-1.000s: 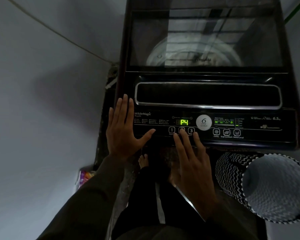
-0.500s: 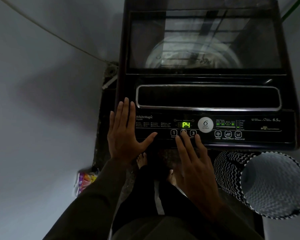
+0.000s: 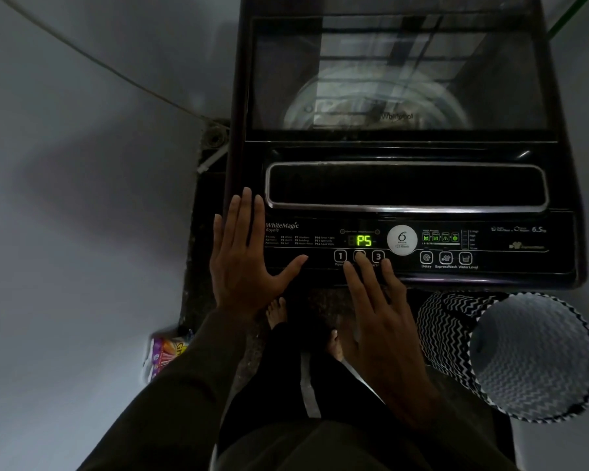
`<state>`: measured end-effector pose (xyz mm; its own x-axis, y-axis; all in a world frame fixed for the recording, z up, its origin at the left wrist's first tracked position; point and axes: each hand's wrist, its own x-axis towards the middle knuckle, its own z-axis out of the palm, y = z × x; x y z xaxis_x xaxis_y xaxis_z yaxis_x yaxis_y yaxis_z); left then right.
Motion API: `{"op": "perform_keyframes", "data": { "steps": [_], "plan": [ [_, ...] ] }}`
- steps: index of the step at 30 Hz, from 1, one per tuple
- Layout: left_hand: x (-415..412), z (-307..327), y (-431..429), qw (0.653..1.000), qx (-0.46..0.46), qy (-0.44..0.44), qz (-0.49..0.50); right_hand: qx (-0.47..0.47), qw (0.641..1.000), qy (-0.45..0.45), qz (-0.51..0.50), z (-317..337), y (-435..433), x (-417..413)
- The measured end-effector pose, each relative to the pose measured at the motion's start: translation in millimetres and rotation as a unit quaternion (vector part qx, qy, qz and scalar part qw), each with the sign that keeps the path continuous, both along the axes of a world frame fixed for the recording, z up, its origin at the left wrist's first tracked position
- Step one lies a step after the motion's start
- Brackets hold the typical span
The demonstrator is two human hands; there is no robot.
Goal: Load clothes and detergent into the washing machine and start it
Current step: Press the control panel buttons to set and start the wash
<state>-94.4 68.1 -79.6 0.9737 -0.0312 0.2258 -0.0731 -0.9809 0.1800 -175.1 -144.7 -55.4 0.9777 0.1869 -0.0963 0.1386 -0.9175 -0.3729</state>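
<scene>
A black top-loading washing machine [image 3: 405, 185] stands in front of me with its glass lid [image 3: 398, 76] closed. The green display [image 3: 364, 240] on the control panel reads P5. My left hand [image 3: 245, 253] lies flat with fingers spread on the panel's left corner. My right hand [image 3: 378, 307] is open, and its middle fingertip rests on button 2 [image 3: 359, 255], between buttons 1 and 3. Neither hand holds anything. What is inside the drum cannot be made out through the reflections.
A black-and-white zigzag laundry basket [image 3: 531, 355] stands on the floor at the right, below the machine's front. A colourful packet [image 3: 165, 351] lies on the floor at the left. Grey walls flank the machine; a floor drain [image 3: 215, 137] sits beside its left side.
The display has gone from P4 to P5. My right fingertip stays at button 2, and my left hand has not moved on the panel.
</scene>
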Motion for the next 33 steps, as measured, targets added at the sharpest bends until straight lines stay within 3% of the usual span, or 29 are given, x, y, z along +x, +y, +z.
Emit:
{"op": "perform_keyframes", "data": {
  "steps": [12, 24, 33],
  "plan": [
    [-0.2, -0.1, 0.3, 1.000, -0.005, -0.002, 0.000, -0.044, 0.998, -0.016, 0.032, -6.9, -7.3, 0.9],
    [-0.8, -0.3, -0.6, 1.000, -0.008, -0.006, 0.003, -0.005, 1.000, -0.003, 0.011, -0.8, -1.0, -1.4],
    [-0.6, -1.2, 1.0, 1.000, 0.000, -0.004, 0.001, -0.037, 0.999, -0.007, 0.037, -4.1, -6.3, 1.1]
  ]
}}
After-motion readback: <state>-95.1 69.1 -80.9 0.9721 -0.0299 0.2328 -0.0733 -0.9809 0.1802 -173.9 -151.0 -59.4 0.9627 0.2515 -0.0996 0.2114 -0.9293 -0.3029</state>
